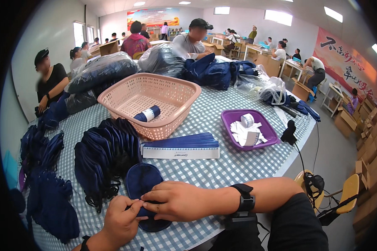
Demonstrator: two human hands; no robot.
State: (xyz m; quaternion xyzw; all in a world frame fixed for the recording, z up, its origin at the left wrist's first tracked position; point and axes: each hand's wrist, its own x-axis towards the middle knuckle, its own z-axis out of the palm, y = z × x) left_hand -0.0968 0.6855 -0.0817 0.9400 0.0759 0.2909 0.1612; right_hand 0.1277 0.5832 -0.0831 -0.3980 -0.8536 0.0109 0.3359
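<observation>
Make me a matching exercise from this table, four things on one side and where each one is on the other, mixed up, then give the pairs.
Things:
1. rolled navy item with a white band
2. roll of white tape
3. flat navy pouch
4. stack of navy strips with white ends

Places:
A. under both hands, left hand and right hand
B. inside the pink basket
C. on the checked tablecloth, between basket and hands
D. in the purple tray

Pairs: 1-B, 2-D, 3-A, 4-C
</observation>
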